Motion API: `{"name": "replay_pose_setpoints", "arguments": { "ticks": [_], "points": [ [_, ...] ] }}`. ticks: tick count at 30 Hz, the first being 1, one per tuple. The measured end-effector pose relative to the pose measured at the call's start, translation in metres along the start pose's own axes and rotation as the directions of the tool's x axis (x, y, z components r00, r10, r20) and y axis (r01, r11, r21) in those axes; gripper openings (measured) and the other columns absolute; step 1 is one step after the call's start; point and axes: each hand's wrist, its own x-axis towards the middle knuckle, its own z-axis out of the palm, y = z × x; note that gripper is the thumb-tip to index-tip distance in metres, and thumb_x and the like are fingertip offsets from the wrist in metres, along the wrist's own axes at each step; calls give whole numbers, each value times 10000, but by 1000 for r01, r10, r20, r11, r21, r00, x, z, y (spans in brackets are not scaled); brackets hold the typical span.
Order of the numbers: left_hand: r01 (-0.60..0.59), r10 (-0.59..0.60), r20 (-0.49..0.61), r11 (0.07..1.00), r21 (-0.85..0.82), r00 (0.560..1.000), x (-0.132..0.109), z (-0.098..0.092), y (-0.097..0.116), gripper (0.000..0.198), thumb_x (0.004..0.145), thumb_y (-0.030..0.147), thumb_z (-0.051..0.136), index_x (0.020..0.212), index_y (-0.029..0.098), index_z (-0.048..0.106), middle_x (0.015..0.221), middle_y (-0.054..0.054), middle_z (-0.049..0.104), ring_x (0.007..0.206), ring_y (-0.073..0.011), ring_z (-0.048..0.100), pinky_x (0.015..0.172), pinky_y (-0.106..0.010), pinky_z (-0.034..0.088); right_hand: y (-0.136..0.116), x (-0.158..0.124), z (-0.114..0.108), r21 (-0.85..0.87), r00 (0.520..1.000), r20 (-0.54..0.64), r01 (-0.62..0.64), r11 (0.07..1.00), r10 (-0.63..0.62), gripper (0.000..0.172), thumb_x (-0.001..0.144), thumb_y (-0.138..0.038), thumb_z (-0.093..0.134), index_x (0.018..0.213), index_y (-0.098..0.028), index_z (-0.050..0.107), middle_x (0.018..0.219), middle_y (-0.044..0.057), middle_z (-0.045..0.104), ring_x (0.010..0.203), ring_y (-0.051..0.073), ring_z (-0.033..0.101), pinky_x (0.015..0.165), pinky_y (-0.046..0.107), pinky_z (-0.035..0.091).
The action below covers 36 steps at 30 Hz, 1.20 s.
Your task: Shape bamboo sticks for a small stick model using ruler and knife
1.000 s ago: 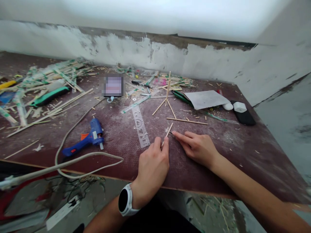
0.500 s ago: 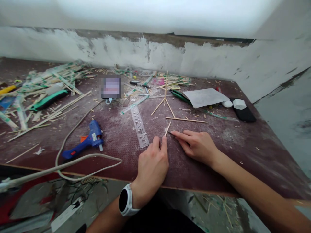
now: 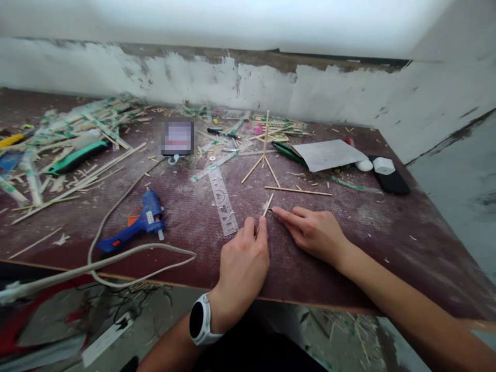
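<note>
My left hand [image 3: 244, 253], with a white watch at its wrist, pinches a short wooden stick [image 3: 268, 203] against the table near the front edge. To its right, my right hand [image 3: 312, 232] is closed, and a small dark thin tip, perhaps a blade, shows at its fingertips beside the stick. The rest of that thing is hidden by the fingers. Just beyond my hands lies a longer wooden stick [image 3: 298, 191]. Behind it is a frame of joined sticks [image 3: 265, 147] with spread legs and one stick pointing away from me.
A clear plastic stencil ruler [image 3: 223, 201] lies left of my hands. Farther left are a blue glue gun [image 3: 150, 219] and its looping cable [image 3: 155, 248]. A phone [image 3: 177, 138] stands behind. White paper [image 3: 329, 155] and a black phone [image 3: 391, 178] are on the right. Stick bundles [image 3: 85, 121] cover the back left.
</note>
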Motion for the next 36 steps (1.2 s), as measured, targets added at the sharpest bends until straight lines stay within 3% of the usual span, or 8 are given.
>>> {"name": "replay_pose_setpoints", "arguments": {
  "ticks": [11, 18, 28, 36],
  "points": [
    [-13, 13, -14, 1000, 8, 1000, 0, 1, 0, 459, 1005, 167, 551, 1463, 178, 542, 1068, -69, 604, 819, -173, 681, 594, -247, 544, -1, 0, -2, -69, 999, 39, 29, 997, -27, 449, 1034, -316, 464, 1463, -347, 592, 898, 21, 741, 593, 124, 582, 539, 313, 223],
    [-13, 13, 6, 1000, -10, 1000, 0, 0, 1, 455, 1018, 173, 527, 1473, 192, 536, 1068, -74, 607, 837, -177, 681, 629, -253, 551, -4, 0, -12, -138, 991, 68, 121, 983, -112, 493, 961, -225, 540, 1447, -252, 618, 880, 51, 733, 607, 150, 566, 597, 332, 284],
    [20, -20, 34, 1000, -7, 999, 1, -3, 1, 475, 1008, 167, 543, 1482, 179, 528, 1084, -77, 615, 852, -182, 688, 615, -240, 545, 0, -2, -2, -146, 988, -98, 106, 984, -121, 423, 1013, -266, 486, 1393, -288, 668, 820, 32, 729, 541, 125, 474, 606, 316, 271],
    [13, -12, 36, 1000, -21, 999, 0, -2, 1, 464, 1019, 166, 513, 1483, 178, 518, 1084, -82, 604, 860, -188, 688, 610, -250, 554, -1, -2, 1, -149, 988, -110, 93, 984, -110, 415, 1018, -278, 482, 1388, -303, 667, 805, 22, 726, 538, 115, 491, 599, 309, 288]
  ]
}}
